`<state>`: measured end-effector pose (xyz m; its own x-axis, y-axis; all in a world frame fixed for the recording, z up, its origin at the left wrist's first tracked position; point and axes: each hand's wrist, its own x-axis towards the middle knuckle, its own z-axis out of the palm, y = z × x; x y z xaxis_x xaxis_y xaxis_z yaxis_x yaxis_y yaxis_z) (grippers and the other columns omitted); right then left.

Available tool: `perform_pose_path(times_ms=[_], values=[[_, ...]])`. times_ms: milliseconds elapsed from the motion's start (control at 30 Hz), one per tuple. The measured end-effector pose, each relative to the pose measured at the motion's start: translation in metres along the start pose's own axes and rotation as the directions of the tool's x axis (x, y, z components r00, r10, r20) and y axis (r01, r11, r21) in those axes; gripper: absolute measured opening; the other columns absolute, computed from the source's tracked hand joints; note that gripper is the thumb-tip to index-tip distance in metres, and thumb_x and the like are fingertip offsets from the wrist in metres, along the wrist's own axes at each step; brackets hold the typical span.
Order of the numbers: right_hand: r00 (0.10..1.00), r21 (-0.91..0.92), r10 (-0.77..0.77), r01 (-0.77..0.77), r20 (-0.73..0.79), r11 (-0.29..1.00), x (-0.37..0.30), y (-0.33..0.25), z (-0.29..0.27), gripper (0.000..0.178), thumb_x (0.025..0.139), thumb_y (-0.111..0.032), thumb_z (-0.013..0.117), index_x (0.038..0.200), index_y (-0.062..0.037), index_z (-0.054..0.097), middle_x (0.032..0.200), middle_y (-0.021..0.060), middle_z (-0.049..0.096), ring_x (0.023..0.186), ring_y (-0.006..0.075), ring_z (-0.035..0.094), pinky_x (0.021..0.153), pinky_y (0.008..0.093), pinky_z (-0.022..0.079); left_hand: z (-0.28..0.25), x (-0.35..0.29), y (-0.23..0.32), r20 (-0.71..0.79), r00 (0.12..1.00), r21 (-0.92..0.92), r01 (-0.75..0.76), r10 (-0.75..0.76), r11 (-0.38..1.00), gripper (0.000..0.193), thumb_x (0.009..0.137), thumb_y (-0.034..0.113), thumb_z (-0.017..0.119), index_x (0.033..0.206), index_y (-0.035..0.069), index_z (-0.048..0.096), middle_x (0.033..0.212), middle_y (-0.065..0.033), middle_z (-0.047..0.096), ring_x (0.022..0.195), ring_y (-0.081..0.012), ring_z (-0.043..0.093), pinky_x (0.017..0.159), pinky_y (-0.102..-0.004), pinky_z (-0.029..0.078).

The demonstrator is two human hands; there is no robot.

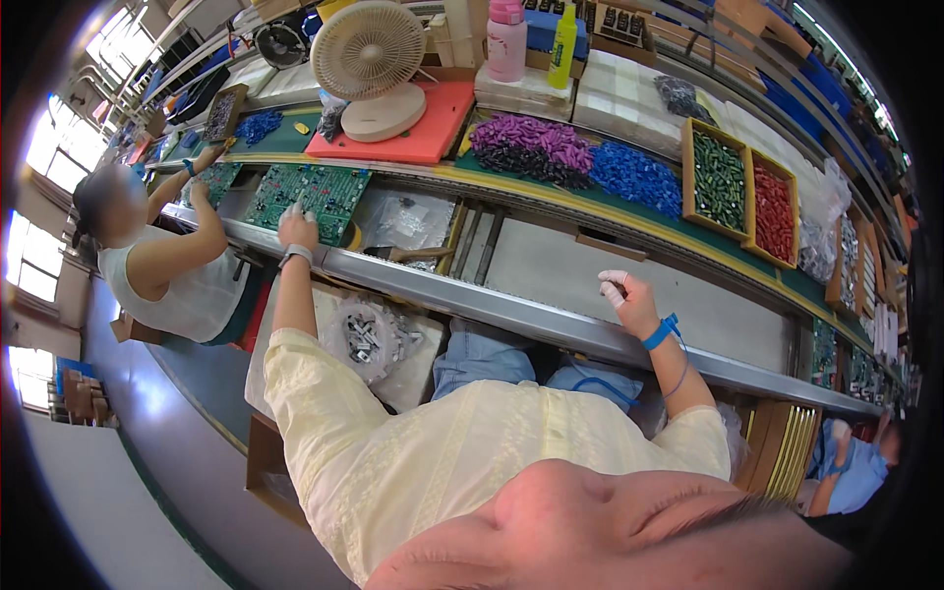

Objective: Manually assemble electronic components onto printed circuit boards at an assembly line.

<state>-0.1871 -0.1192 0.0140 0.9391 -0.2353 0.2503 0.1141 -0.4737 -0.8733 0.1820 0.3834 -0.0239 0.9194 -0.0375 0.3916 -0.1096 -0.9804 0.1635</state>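
My left hand (298,229) reaches over the near edge of a green circuit board (320,195) on the assembly line. White covers sit on its fingertips, and the fingers stretch out onto the board. Small parts are scattered across the board. My right hand (629,298) hovers above the pale bare stretch of the line (639,285), with its fingers curled in toward the thumb. Its fingertips wear white covers too, and whether a small part lies between them is hidden. A blue strap with a cord (661,332) circles my right wrist.
Behind the line lie heaps of purple (536,138), black and blue parts (634,179), plus boxes of green (719,175) and red parts (773,211). A fan (369,49) stands on a red board. A co-worker (172,261) works at left. A bag of metal parts (369,339) sits near my lap.
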Motion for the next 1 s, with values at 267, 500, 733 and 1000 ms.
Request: perform_pose_path(times_ms=[267,500,733,1000], values=[[0.997,-0.011,0.079,-0.078,0.025,0.997,0.023,0.016,0.017,0.013,0.082,-0.007,0.059,0.094,-0.0028,0.063,0.077,0.0073,0.064,0.067,0.0131,0.060,0.060,0.0243,0.048,0.004,0.052,-0.029,0.270,0.929,0.326,0.158,-0.252,0.932,0.046,0.082,0.025,0.043,0.128,0.016,0.044,0.133,-0.0046,0.043,0.127,-0.0244,0.034,0.101,-0.0548,0.022],[0.995,-0.095,0.090,-0.087,0.031,0.992,0.018,0.019,0.023,0.012,0.082,-0.007,0.060,0.092,-0.0037,0.064,0.077,0.0093,0.063,0.066,0.0152,0.061,0.059,0.0248,0.048,0.008,0.075,-0.029,0.435,0.806,0.300,0.291,-0.401,0.909,0.059,0.080,0.027,0.043,0.137,0.021,0.030,0.130,-0.0109,0.046,0.126,-0.0264,0.035,0.104,-0.0576,0.013],[0.983,-0.082,0.184,-0.182,0.013,0.980,0.011,0.020,0.017,0.013,0.083,-0.009,0.059,0.094,-0.0058,0.064,0.078,0.0095,0.064,0.068,0.0161,0.061,0.061,0.0259,0.048,0.016,0.076,-0.033,0.430,0.861,0.237,0.181,-0.270,0.955,0.058,0.079,0.030,0.042,0.135,0.019,0.033,0.120,-0.0187,0.053,0.111,-0.0346,0.050,0.098,-0.0517,0.027],[0.986,-0.269,0.138,-0.109,0.090,0.957,0.042,0.007,-0.013,0.018,0.082,-0.014,0.060,0.097,-0.0046,0.063,0.079,0.0079,0.063,0.062,0.0128,0.055,0.058,0.0269,0.046,0.010,0.045,-0.039,0.416,0.906,-0.131,0.150,-0.083,0.980,0.053,0.081,0.029,0.042,0.132,0.014,0.038,0.118,-0.0207,0.053,0.107,-0.0360,0.051,0.092,-0.0399,0.038]])
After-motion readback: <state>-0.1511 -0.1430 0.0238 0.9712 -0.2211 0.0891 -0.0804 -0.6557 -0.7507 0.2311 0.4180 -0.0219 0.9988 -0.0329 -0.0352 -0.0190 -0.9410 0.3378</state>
